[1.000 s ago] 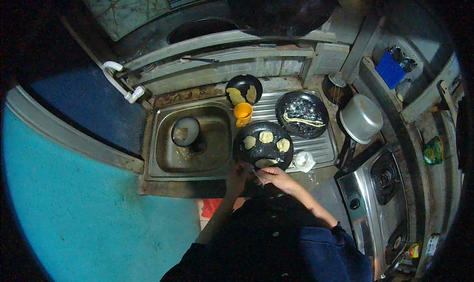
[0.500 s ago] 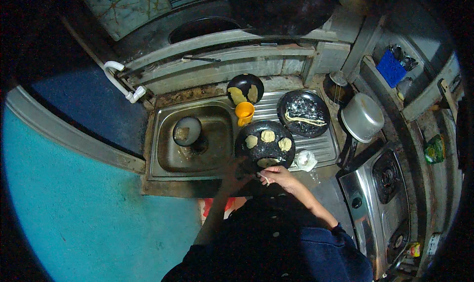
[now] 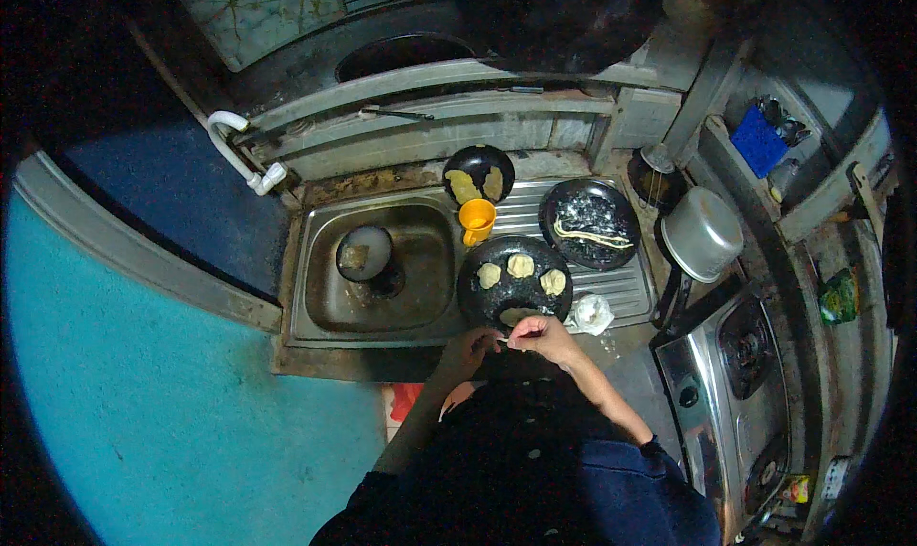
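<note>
My right hand [image 3: 543, 338] is closed in a pinch on a small pale piece of dough [image 3: 503, 341]. From the left, my left hand [image 3: 469, 351], in shadow, meets it with fingers drawn together at the same piece. Both are at the near rim of a round black plate [image 3: 472, 298]. On that plate lie three pale dough lumps [image 3: 521, 266] and a flatter, darker piece [image 3: 517, 315] close to my fingers. Farther right, a second floured black plate [image 3: 585, 202] holds a long doubled dough rope [image 3: 594, 235]. A crumpled white plastic bag [image 3: 591, 314] sits beside my right hand.
An orange mug [image 3: 477, 219] stands behind the near plate, by a small black pan [image 3: 490, 154] with flat yellowish pieces. At left is a steel sink [image 3: 315, 302] with a round vessel [image 3: 363, 254] inside. A metal pot [image 3: 704, 231] and gas stove [image 3: 712, 393] are at right.
My left hand has come up and right to meet my right hand at the dough piece; before, it was blurred and its fingers were apart. The right hand keeps its pinch.
</note>
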